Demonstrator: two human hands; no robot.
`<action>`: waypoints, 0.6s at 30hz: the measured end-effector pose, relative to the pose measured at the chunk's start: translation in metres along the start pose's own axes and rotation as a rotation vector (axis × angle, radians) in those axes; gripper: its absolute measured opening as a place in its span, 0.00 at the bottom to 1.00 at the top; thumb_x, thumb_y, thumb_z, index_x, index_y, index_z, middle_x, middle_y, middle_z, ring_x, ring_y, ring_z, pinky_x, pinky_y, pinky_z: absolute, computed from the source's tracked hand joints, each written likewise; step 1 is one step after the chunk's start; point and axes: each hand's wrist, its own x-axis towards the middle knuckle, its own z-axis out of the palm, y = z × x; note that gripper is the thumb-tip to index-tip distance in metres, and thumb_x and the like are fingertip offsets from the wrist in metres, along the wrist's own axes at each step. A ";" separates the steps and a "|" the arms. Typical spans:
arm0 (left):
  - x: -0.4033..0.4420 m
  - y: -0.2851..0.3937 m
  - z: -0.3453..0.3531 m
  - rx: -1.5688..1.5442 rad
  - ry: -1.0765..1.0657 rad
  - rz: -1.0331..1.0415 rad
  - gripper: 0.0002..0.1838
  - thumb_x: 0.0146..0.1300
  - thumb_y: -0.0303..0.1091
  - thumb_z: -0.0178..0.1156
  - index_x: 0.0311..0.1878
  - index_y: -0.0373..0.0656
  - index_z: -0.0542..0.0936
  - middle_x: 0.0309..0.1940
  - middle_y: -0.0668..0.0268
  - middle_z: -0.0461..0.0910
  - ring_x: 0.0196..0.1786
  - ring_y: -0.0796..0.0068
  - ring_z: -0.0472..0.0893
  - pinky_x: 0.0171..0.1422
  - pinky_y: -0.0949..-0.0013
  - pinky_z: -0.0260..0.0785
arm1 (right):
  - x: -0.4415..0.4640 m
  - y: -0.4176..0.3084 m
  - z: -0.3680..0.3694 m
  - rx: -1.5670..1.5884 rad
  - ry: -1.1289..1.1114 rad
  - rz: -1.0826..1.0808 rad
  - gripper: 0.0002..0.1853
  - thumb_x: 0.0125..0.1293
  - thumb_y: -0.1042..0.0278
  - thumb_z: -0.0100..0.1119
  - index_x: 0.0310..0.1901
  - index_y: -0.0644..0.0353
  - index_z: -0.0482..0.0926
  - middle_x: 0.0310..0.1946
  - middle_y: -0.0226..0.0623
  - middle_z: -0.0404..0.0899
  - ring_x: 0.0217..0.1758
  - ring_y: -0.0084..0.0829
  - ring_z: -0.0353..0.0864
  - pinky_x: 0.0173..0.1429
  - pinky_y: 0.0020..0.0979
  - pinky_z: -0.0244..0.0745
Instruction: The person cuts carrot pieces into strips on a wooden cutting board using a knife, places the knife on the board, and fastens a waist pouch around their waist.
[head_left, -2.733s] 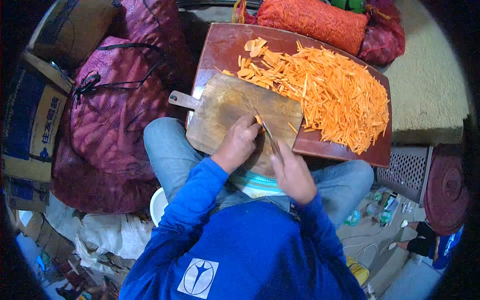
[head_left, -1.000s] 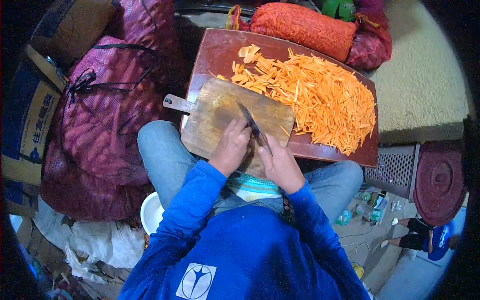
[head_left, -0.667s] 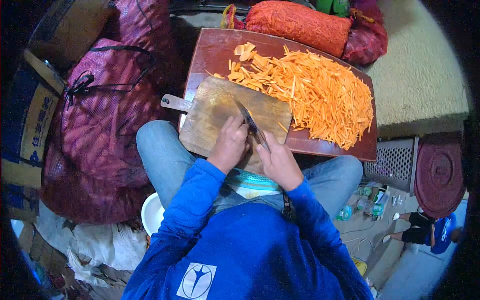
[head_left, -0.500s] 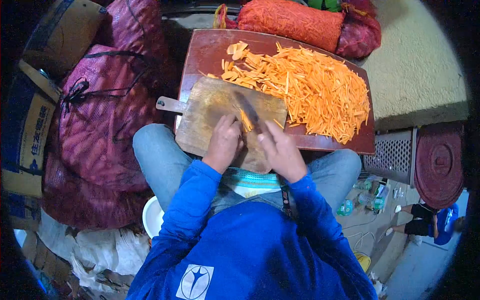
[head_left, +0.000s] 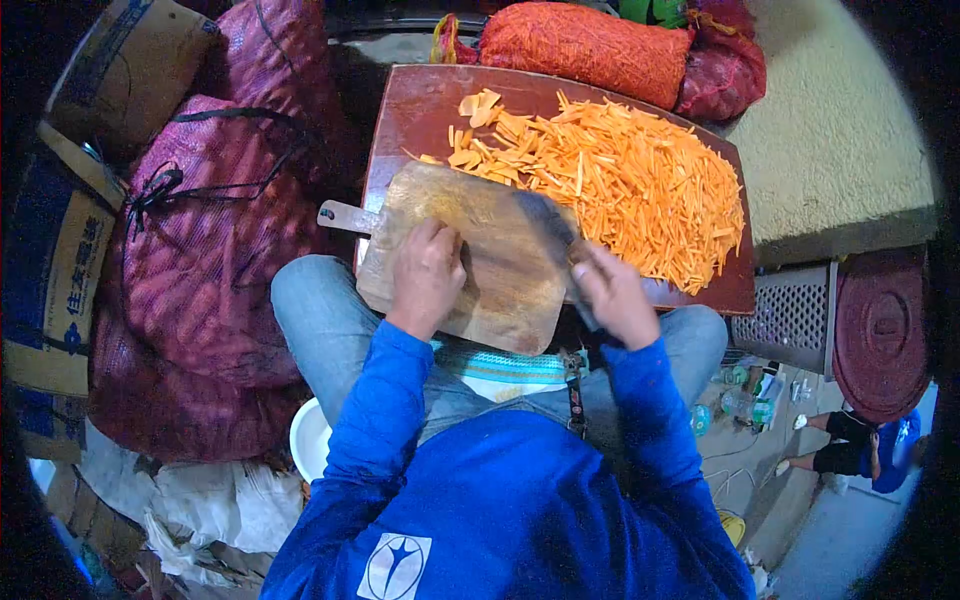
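Note:
A wooden cutting board (head_left: 500,285) lies tilted across the near edge of a dark red table (head_left: 420,95), its pale handle pointing left. My left hand (head_left: 428,275) rests on the board's left half with fingers curled; whatever is under them is hidden. In my right hand (head_left: 615,295), at the board's right edge, is a knife (head_left: 547,222), its dark blade smeared by motion over the board. Behind the board spreads a large heap of cut carrot sticks (head_left: 640,185), with a few carrot slices (head_left: 480,107) at its left end.
Purple mesh sacks (head_left: 215,240) and cardboard boxes (head_left: 55,270) stand at left. An orange mesh bag (head_left: 585,50) lies behind the table. At right are a concrete ledge (head_left: 840,130), a grey crate (head_left: 793,310) and a dark red lid (head_left: 880,325). Another person (head_left: 860,445) is far right.
My right hand and the knife have moved right, away from my left hand. My left hand has shifted slightly left. The orange pieces between them on the board no longer show there.

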 end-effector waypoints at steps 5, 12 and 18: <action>0.003 0.007 0.001 0.111 -0.052 0.090 0.05 0.62 0.25 0.66 0.41 0.38 0.86 0.36 0.53 0.81 0.43 0.46 0.82 0.49 0.49 0.75 | 0.030 0.011 -0.049 -0.018 0.073 0.157 0.21 0.77 0.64 0.59 0.65 0.68 0.79 0.44 0.51 0.88 0.47 0.40 0.88 0.56 0.37 0.81; 0.015 -0.001 0.009 0.110 -0.078 0.085 0.06 0.60 0.26 0.66 0.41 0.40 0.84 0.35 0.55 0.78 0.44 0.48 0.79 0.49 0.47 0.70 | 0.025 -0.012 -0.024 0.137 0.040 -0.162 0.20 0.76 0.63 0.59 0.62 0.67 0.80 0.41 0.49 0.88 0.45 0.39 0.88 0.52 0.40 0.81; 0.077 -0.010 0.012 0.199 -0.147 0.169 0.13 0.53 0.25 0.70 0.44 0.40 0.85 0.43 0.51 0.83 0.49 0.46 0.82 0.53 0.47 0.75 | 0.034 0.006 -0.016 0.139 -0.226 -0.032 0.13 0.74 0.64 0.59 0.53 0.62 0.79 0.32 0.50 0.82 0.37 0.48 0.85 0.45 0.44 0.80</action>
